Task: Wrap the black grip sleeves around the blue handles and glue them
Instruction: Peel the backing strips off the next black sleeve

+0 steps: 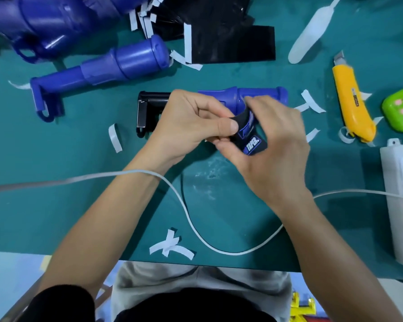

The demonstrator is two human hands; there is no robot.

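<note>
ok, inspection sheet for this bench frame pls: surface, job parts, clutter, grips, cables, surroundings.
Surface: green mat, whitish residue patch near its middle.
Job's things: blue handle behind the hands, black grip sleeve bent, held in front of it; second blue handle lying back left; black sheets at the back.
Clutter: white paper strips scattered; yellow utility knife and green gadget at right.
Grips: left-hand grip pinches the sleeve; right-hand grip holds its other end.
Cables: white cable loops across the mat, crosses the left wrist, reaches the white power strip at right.
Surroundings: floor and a yellow object below the table edge.
</note>
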